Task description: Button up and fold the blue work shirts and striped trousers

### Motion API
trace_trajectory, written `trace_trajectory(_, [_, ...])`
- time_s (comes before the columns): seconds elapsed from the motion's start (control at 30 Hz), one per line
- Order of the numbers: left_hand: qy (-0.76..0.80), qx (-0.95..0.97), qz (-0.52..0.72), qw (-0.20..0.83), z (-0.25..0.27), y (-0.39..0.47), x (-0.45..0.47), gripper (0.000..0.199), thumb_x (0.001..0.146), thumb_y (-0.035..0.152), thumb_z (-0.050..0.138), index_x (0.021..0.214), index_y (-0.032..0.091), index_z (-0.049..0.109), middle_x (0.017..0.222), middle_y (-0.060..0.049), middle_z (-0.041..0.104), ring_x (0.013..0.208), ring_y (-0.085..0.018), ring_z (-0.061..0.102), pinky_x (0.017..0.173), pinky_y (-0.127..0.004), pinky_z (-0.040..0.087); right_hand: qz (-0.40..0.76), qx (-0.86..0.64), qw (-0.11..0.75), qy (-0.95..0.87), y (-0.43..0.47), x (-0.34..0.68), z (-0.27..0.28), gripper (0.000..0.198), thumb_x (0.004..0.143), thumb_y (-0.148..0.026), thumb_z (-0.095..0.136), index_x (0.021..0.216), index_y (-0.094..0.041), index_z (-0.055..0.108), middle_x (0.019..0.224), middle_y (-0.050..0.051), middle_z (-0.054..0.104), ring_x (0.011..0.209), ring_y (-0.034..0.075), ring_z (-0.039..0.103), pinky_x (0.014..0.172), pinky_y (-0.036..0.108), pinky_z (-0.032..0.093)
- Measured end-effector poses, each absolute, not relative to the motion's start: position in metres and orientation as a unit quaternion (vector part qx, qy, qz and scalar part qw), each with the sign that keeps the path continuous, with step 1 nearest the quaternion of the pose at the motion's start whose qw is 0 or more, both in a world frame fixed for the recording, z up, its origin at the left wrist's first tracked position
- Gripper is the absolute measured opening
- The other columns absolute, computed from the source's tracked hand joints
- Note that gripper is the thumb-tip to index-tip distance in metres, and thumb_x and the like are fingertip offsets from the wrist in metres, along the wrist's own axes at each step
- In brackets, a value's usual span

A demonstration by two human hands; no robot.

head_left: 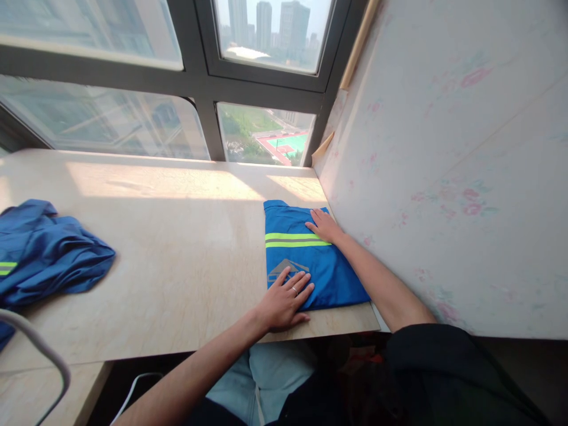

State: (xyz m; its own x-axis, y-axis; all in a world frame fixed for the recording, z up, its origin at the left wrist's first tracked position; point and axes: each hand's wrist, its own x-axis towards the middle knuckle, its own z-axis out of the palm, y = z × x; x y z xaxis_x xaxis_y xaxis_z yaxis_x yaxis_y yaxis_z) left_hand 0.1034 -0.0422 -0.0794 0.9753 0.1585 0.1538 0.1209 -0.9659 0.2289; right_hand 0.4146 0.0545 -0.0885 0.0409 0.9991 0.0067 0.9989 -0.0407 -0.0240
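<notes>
A blue work garment (pixel 297 260), folded into a flat, roughly square bundle, lies at the right end of the sill top. A yellow-and-grey reflective stripe crosses it, with a grey printed logo below. My left hand (pixel 286 297), a ring on one finger, rests on its near left corner over part of the logo, fingers spread. On the far right part, above the stripe, my right hand (pixel 323 226) lies flat with fingers stretched out. Neither hand grips the cloth. Far to the left sits a second blue garment (pixel 57 254), crumpled, with a bit of yellow stripe showing.
The pale, marble-look sill top (pixel 177 254) runs beneath a dark-framed window (pixel 261 83). A flower-papered wall (pixel 444 177) borders the right side, close to my right arm. At the lower left a grey curved tube or cable (pixel 44 349) stands out in front.
</notes>
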Motion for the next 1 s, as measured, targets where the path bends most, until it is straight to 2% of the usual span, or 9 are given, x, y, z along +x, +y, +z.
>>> trace_trajectory(0.1, [0.08,0.985,0.096,0.121,-0.081,-0.041,0.104,0.074,0.096,0.064,0.031,0.152,0.015,0.035,0.156,-0.017,0.037,0.147,-0.031,0.03,0.121,-0.055,0.013,-0.026,-0.777,0.015,-0.628,0.049,0.394,-0.078,0.078,0.1,-0.059,0.026,0.15,0.0,0.034,0.156,0.025,0.033,0.147,0.036,0.027,0.118,0.055,0.02])
trace_trajectory(0.17, [0.093,0.982,0.104,0.125,-0.08,-0.041,0.105,0.079,0.095,0.067,0.031,0.153,0.012,0.032,0.158,-0.018,0.034,0.149,-0.03,0.027,0.122,-0.052,0.013,-0.053,-0.801,0.057,-0.594,0.036,0.367,-0.071,0.081,0.1,-0.059,0.026,0.15,0.005,0.03,0.155,0.03,0.03,0.147,0.039,0.025,0.117,0.056,0.02])
trace_trajectory(0.27, [0.115,0.978,0.118,0.128,-0.079,-0.041,0.105,0.086,0.092,0.07,0.033,0.154,0.01,0.028,0.159,-0.018,0.031,0.15,-0.03,0.023,0.122,-0.049,0.015,-0.044,-0.769,0.138,-0.623,0.0,0.316,-0.066,0.079,0.101,-0.059,0.023,0.153,0.001,0.026,0.158,0.028,0.027,0.149,0.037,0.022,0.117,0.055,0.023])
trace_trajectory(0.37, [0.131,0.974,0.13,0.13,-0.081,-0.042,0.104,0.087,0.09,0.07,0.038,0.152,0.009,0.033,0.154,-0.019,0.04,0.149,-0.032,0.024,0.122,-0.05,0.016,-0.007,-0.725,0.184,-0.664,-0.049,0.269,-0.07,0.074,0.102,-0.055,0.027,0.156,-0.006,0.022,0.161,0.02,0.024,0.151,0.031,0.017,0.119,0.05,0.023])
trace_trajectory(0.5, [0.151,0.972,0.139,0.117,-0.086,-0.046,0.101,0.078,0.091,0.061,0.045,0.149,0.008,0.039,0.154,-0.019,0.04,0.148,-0.033,0.026,0.122,-0.049,0.019,0.032,-0.739,0.226,-0.634,-0.102,0.244,-0.086,0.067,0.104,-0.048,0.025,0.158,-0.008,0.018,0.159,0.02,0.031,0.149,0.029,0.025,0.117,0.052,0.029])
trace_trajectory(0.63, [0.168,0.969,0.148,0.109,-0.088,-0.048,0.096,0.077,0.092,0.064,0.041,0.148,0.011,0.042,0.155,-0.017,0.039,0.147,-0.03,0.03,0.122,-0.048,0.022,0.006,-0.748,0.187,-0.636,-0.128,0.256,-0.095,0.062,0.104,-0.045,0.029,0.156,-0.011,0.028,0.158,0.018,0.034,0.148,0.03,0.028,0.118,0.053,0.028])
trace_trajectory(0.73, [0.167,0.969,0.155,0.101,-0.089,-0.047,0.089,0.081,0.092,0.067,0.039,0.151,0.011,0.038,0.156,-0.017,0.038,0.148,-0.03,0.028,0.121,-0.048,0.023,-0.017,-0.753,0.144,-0.642,-0.139,0.271,-0.094,0.06,0.103,-0.045,0.032,0.154,-0.014,0.033,0.158,0.017,0.033,0.148,0.031,0.028,0.118,0.054,0.027])
trace_trajectory(0.87, [0.169,0.969,0.156,0.088,-0.09,-0.044,0.075,0.069,0.098,0.057,0.036,0.152,0.015,0.036,0.155,-0.014,0.04,0.148,-0.027,0.029,0.122,-0.048,0.023,-0.036,-0.757,0.106,-0.643,-0.152,0.29,-0.094,0.062,0.103,-0.047,0.031,0.155,-0.014,0.031,0.159,0.017,0.032,0.148,0.031,0.029,0.118,0.054,0.026])
trace_trajectory(1.0, [0.169,0.972,0.143,0.084,-0.089,-0.044,0.062,0.055,0.1,0.048,0.038,0.149,0.021,0.043,0.157,-0.012,0.037,0.148,-0.027,0.028,0.122,-0.047,0.024,-0.044,-0.76,0.088,-0.642,-0.165,0.308,-0.097,0.065,0.103,-0.05,0.027,0.157,-0.013,0.027,0.159,0.017,0.032,0.148,0.031,0.028,0.118,0.053,0.027])
